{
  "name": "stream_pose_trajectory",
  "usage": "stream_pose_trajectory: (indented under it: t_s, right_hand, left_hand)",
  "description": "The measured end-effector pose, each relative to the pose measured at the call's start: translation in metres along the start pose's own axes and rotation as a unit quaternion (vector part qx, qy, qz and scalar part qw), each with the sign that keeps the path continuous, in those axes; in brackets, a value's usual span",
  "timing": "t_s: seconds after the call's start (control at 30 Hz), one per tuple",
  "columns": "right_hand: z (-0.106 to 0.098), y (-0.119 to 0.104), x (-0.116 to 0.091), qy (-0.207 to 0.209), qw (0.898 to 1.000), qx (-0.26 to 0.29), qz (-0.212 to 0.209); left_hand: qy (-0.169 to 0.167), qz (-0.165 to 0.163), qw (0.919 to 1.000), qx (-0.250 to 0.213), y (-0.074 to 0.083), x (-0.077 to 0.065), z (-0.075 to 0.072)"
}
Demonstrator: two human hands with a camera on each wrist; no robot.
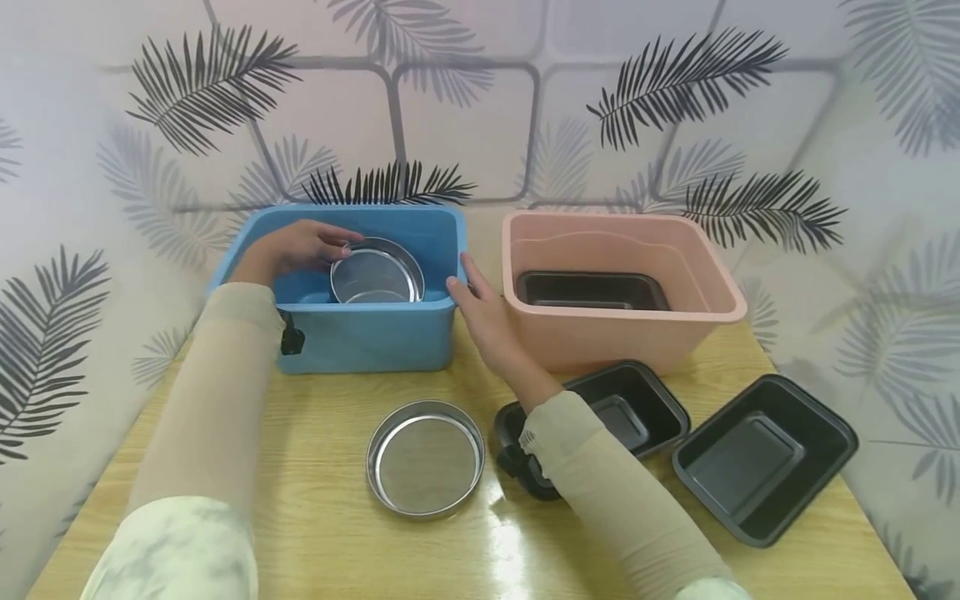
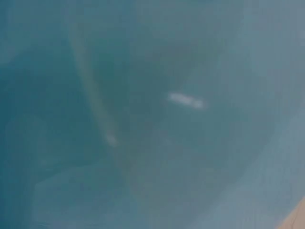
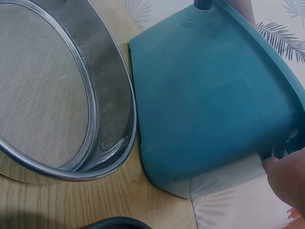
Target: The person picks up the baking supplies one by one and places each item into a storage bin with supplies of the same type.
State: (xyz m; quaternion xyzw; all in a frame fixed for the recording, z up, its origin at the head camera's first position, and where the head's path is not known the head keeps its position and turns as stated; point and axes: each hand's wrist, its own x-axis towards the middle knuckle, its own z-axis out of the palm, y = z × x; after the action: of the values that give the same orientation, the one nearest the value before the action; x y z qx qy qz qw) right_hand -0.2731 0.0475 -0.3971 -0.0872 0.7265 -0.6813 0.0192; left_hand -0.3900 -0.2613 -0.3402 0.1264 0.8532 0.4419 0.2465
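Inside the blue bin (image 1: 367, 337) a round metal sieve (image 1: 378, 279) leans tilted, its mesh facing forward. My left hand (image 1: 300, 247) pinches its upper left rim from above. The right hand (image 1: 491, 321) holds the bin's right rim near the front corner, thumb over the edge and fingers along the outer side; part of that hand (image 3: 290, 179) shows at the bin's edge in the right wrist view. A second metal sieve (image 1: 427, 458) lies flat on the table in front of the bin. Blurred blue plastic fills the left wrist view.
To the right stands a pink bin (image 1: 600, 342) with a black pan (image 1: 592, 289) inside. Two more black pans lie on the wooden table (image 1: 322, 500): one pan (image 1: 630, 412) partly under the right forearm, another pan (image 1: 765, 458) farther right. A patterned wall covering (image 1: 465, 125) rises behind.
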Motion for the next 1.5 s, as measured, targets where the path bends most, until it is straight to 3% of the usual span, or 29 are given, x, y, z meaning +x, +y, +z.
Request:
stream_pose_trajectory:
  t_s: [0.23,0.4,0.73,0.9,1.17,1.33,1.5]
  right_hand:
    - [0.002,-0.001,0.000,0.002,1.000,0.014,0.006]
    - [0.002,0.000,0.001,-0.003,1.000,0.026,0.005]
    - [0.002,-0.001,0.001,0.000,1.000,0.023,0.008]
    - [0.001,-0.001,0.000,-0.006,1.000,0.018,0.008]
    - [0.000,0.000,0.001,-0.015,1.000,0.018,0.004]
    - [-0.001,0.000,0.000,-0.013,1.000,0.017,0.004]
    - [0.000,-0.001,-0.001,-0.010,1.000,0.015,0.005]
  left_hand:
    - [-0.007,-0.018,0.9984,0.054,-0.002,0.002,0.004]
    - [0.007,-0.027,0.9960,0.084,-0.003,0.004,0.006]
    - [0.042,-0.043,0.9949,0.080,0.000,0.003,0.007]
    - [0.059,-0.031,0.9934,0.094,0.005,0.000,0.005]
    - [0.061,0.030,0.9975,0.017,0.011,-0.013,0.006]
    - [0.065,0.062,0.9958,0.014,0.016,-0.027,0.014]
    - [0.105,0.086,0.9905,0.023,0.017,-0.052,0.025]
